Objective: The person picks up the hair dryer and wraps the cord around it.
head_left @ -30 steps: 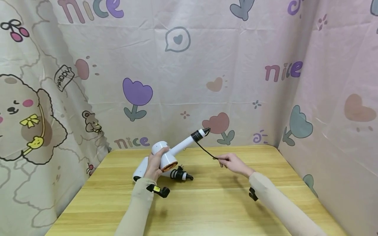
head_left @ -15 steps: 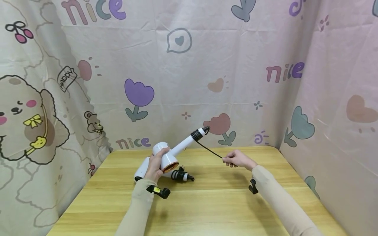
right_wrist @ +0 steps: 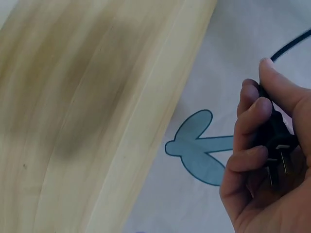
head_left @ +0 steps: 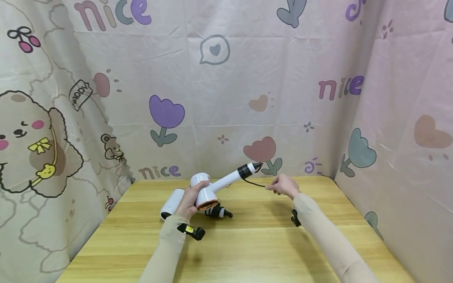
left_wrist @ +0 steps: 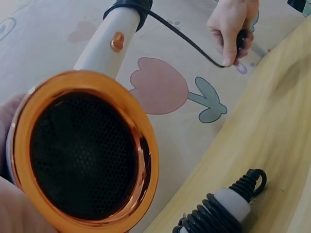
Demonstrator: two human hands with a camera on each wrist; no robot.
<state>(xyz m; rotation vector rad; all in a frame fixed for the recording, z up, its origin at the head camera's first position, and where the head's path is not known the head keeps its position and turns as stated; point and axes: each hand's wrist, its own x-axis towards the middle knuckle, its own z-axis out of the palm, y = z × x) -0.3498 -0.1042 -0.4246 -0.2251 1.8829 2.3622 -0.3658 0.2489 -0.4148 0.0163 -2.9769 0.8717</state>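
Observation:
A white hair dryer (head_left: pixel 226 181) with a copper-coloured rim is gripped round its head by my left hand (head_left: pixel 189 200), held above the table with its handle slanting up to the right. Black cord (head_left: pixel 244 171) is wound in coils near the handle's end. From there the free length runs to my right hand (head_left: pixel 284 185), whose curled fingers hold the black two-pin plug (right_wrist: pixel 277 133) with the cord pinched at thumb and forefinger. Behind and below lies a second white hair dryer (head_left: pixel 172 204), its own cord (left_wrist: pixel 209 216) wrapped round its handle; my left hand partly hides it.
The wooden table (head_left: pixel 247 251) reaches back to a patterned curtain (head_left: pixel 226 94), which also hangs at both sides. A small black camera (head_left: pixel 191 231) is strapped to the left wrist, another (head_left: pixel 295 217) to the right.
Over the last half second the held hair dryer has shifted right and its handle end has dropped. My right hand has come slightly up and left, and the cord between now sags.

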